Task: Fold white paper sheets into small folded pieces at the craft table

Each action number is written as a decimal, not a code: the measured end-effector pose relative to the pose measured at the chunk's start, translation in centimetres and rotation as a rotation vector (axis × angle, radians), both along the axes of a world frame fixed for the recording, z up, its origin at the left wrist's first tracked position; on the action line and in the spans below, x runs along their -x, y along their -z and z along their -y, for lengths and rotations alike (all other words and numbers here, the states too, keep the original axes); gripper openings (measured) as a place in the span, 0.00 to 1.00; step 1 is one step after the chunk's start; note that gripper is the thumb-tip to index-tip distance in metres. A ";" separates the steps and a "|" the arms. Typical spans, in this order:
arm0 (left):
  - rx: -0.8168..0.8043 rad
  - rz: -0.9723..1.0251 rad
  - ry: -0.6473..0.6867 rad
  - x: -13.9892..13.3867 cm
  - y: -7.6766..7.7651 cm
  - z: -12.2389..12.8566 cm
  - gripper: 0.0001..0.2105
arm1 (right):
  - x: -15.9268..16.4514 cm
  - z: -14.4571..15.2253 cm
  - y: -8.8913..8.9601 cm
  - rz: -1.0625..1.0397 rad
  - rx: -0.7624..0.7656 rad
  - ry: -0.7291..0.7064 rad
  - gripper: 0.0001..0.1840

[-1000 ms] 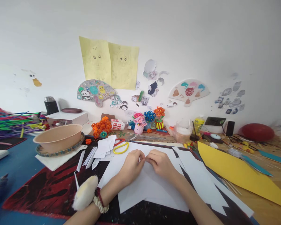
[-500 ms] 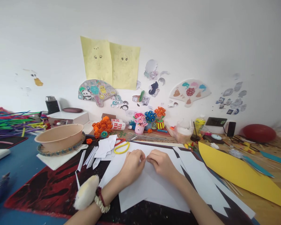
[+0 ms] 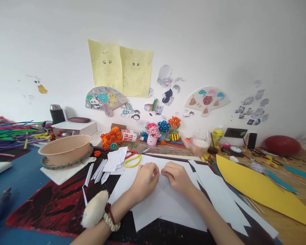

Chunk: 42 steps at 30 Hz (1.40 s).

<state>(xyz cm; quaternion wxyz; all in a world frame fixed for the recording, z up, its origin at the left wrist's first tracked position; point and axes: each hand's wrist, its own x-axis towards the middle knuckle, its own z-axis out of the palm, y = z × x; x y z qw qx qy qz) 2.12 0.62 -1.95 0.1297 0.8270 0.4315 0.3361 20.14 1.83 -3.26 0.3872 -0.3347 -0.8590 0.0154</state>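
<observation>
My left hand [image 3: 146, 178] and my right hand [image 3: 177, 177] face each other with a small gap between the fingertips. Both are closed in a pinch over a loose sheet of white paper [image 3: 149, 215], apparently gripping it; the pinched part is hidden by the fingers. This sheet lies at an angle over other white paper. Just beyond my left hand rest yellow-handled scissors [image 3: 132, 161], beside a pile of cut paper pieces [image 3: 115, 160]. A fluffy white wristband [image 3: 95, 209] and a scrunchie [image 3: 111, 223] sit at my left wrist.
A beige bowl [image 3: 66, 148] stands at left on a folded cloth. White cut-out sheets [image 3: 214, 190] and a yellow card [image 3: 257, 187] lie to the right. Orange pipe-cleaner flowers [image 3: 112, 137] and small flower pots [image 3: 174, 135] line the back. A black-red mat [image 3: 53, 211] covers the front.
The near corner of the loose sheet has swung slightly to the right. Both hands have shifted a little to the right, still pinched.
</observation>
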 end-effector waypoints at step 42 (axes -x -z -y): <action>0.002 0.003 -0.004 0.0 -0.3 0.3 0.05 | 0.8 0.3 0.1 -0.016 -0.035 -0.025 0.14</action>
